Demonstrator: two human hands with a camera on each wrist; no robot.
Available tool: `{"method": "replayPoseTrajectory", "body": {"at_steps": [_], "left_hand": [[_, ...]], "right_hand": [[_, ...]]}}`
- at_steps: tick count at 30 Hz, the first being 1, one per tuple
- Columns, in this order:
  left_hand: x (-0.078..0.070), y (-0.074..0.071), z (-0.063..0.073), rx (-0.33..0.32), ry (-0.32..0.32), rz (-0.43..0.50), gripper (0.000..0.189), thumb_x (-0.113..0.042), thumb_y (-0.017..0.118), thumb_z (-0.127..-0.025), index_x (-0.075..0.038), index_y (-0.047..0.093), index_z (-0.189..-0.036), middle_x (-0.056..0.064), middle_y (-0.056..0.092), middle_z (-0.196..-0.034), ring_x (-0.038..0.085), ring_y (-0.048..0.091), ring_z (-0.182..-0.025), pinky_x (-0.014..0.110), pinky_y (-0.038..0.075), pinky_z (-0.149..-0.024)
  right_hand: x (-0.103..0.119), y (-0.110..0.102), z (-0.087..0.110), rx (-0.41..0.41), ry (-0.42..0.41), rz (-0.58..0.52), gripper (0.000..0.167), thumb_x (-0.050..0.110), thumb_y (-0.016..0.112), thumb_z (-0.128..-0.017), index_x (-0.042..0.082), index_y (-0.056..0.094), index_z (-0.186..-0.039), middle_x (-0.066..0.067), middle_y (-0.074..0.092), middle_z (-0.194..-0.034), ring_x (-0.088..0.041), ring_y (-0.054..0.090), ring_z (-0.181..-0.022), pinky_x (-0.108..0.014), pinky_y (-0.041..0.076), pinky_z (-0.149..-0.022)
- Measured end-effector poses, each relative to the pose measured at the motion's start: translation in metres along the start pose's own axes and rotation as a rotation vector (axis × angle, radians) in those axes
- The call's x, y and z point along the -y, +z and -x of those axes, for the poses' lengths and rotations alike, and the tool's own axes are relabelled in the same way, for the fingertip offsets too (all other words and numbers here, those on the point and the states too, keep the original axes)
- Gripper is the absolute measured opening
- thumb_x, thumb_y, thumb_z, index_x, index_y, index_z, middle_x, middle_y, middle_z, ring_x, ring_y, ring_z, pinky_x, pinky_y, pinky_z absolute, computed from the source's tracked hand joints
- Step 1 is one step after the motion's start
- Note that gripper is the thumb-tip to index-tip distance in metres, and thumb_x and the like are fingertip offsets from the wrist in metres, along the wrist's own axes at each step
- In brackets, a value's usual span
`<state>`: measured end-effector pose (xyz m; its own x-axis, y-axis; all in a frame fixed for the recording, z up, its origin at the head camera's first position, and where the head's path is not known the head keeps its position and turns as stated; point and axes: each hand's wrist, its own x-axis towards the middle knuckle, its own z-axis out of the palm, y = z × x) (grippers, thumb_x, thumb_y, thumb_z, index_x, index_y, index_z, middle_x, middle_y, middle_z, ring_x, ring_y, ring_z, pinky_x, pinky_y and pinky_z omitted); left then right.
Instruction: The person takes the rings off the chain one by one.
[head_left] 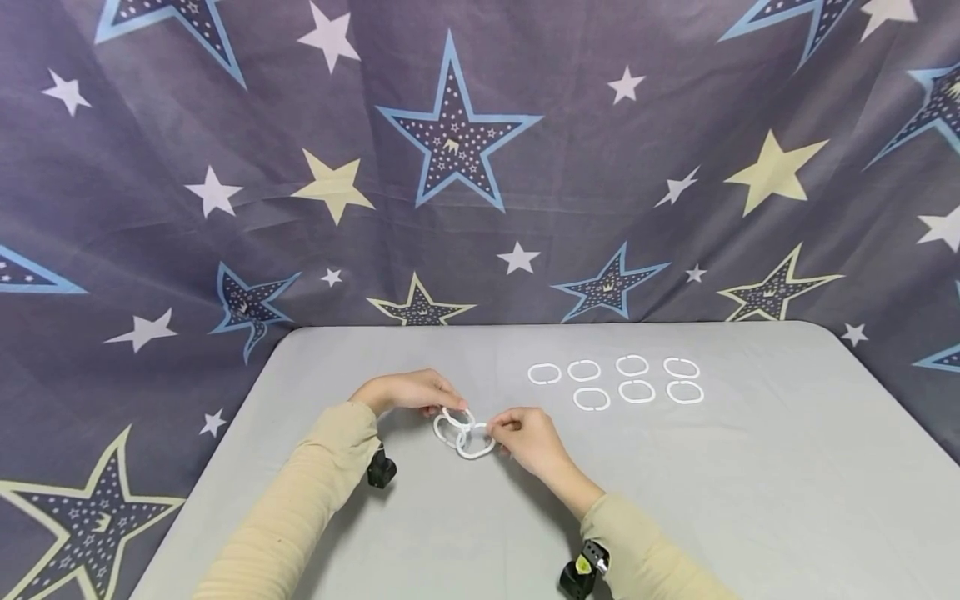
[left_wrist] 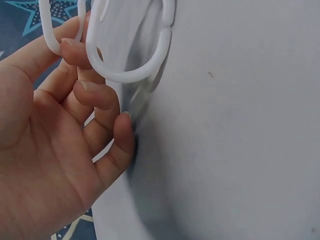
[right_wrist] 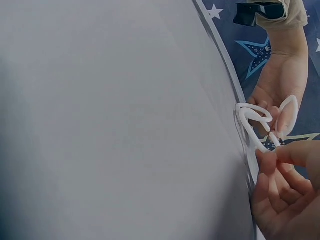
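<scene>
Over the middle of the table, my left hand (head_left: 416,390) pinches a white oval split ring with its fingertips. In the left wrist view this ring (left_wrist: 46,27) stands upright between thumb and fingers, while another white ring (left_wrist: 125,76) hangs beside the fingers. My right hand (head_left: 531,437), to the right and slightly nearer, pinches the right side of a further white ring (head_left: 475,457). The three rings overlap and look linked between the hands. In the right wrist view, my right thumb and fingers grip the end of a ring (right_wrist: 250,131); the exact linking is hard to make out.
Several loose white split rings (head_left: 592,408) lie in two rows on the grey table (head_left: 750,500), back and right of the hands. A curtain with stars (head_left: 517,258) rises behind the table's far edge. Small black devices (head_left: 381,468) sit at both wrists.
</scene>
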<state>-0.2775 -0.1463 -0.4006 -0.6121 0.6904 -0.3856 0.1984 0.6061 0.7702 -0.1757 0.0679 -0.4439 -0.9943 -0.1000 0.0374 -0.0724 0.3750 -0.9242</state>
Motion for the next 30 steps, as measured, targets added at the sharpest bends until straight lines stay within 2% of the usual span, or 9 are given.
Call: {"method": "replayPoseTrajectory", "body": {"at_steps": [5,9,12,16,20,25,30], "left_hand": [[-0.001,0.0,-0.003,-0.044,0.015,0.0,0.032,-0.024,0.057,-0.1,0.001,0.071,-0.114,-0.001,0.049,-0.062,0.011,0.042,-0.057,0.023,0.037,-0.058],[0.0,0.001,-0.007,-0.1,0.035,0.008,0.031,-0.025,0.06,-0.099,0.0,0.071,-0.115,-0.001,0.06,-0.07,0.012,0.051,-0.063,0.025,0.044,-0.062],[-0.002,0.002,-0.009,-0.167,0.037,0.033,0.03,-0.023,0.062,-0.098,0.0,0.071,-0.115,0.004,0.069,-0.082,0.014,0.056,-0.067,0.028,0.047,-0.064],[-0.005,0.003,-0.013,-0.274,0.023,0.077,0.028,-0.02,0.065,-0.096,0.0,0.071,-0.115,0.011,0.074,-0.093,0.017,0.058,-0.069,0.029,0.047,-0.063],[-0.005,0.004,-0.021,-0.39,0.005,0.089,0.026,-0.019,0.067,-0.095,0.0,0.073,-0.112,0.007,0.074,-0.091,0.018,0.06,-0.071,0.029,0.047,-0.062],[-0.007,0.008,-0.031,-0.526,-0.048,0.135,0.026,-0.023,0.071,-0.092,-0.004,0.075,-0.11,0.003,0.073,-0.086,0.019,0.06,-0.071,0.029,0.046,-0.061],[-0.012,0.014,-0.042,-0.614,-0.066,0.16,0.026,-0.022,0.074,-0.091,-0.004,0.075,-0.11,0.006,0.073,-0.088,0.019,0.059,-0.069,0.029,0.046,-0.059]], "right_hand": [[-0.001,-0.001,-0.001,0.027,0.056,-0.047,0.011,0.003,0.066,-0.087,-0.006,0.073,-0.09,-0.011,0.07,-0.071,-0.015,0.064,-0.054,-0.03,0.055,-0.053],[-0.001,-0.003,-0.001,0.051,0.08,-0.044,0.013,0.002,0.064,-0.087,-0.006,0.073,-0.09,-0.01,0.07,-0.07,-0.015,0.065,-0.056,-0.029,0.054,-0.053],[-0.001,-0.003,-0.001,0.065,0.084,-0.035,0.013,0.002,0.064,-0.086,-0.006,0.073,-0.089,-0.01,0.07,-0.069,-0.014,0.065,-0.057,-0.028,0.053,-0.052],[0.0,-0.003,-0.002,0.073,0.086,-0.034,0.012,0.002,0.065,-0.087,-0.006,0.073,-0.088,-0.01,0.069,-0.068,-0.013,0.064,-0.056,-0.027,0.052,-0.052],[0.0,-0.002,-0.002,0.068,0.093,-0.038,0.011,0.002,0.065,-0.087,-0.006,0.073,-0.088,-0.009,0.069,-0.068,-0.012,0.064,-0.056,-0.027,0.053,-0.053],[0.0,-0.001,-0.001,0.059,0.092,-0.044,0.011,0.003,0.066,-0.087,-0.005,0.073,-0.088,-0.008,0.069,-0.068,-0.012,0.064,-0.057,-0.028,0.053,-0.054],[-0.001,-0.002,0.0,0.059,0.088,-0.049,0.011,0.002,0.066,-0.087,-0.005,0.073,-0.088,-0.008,0.068,-0.068,-0.013,0.064,-0.058,-0.028,0.054,-0.055]]}}
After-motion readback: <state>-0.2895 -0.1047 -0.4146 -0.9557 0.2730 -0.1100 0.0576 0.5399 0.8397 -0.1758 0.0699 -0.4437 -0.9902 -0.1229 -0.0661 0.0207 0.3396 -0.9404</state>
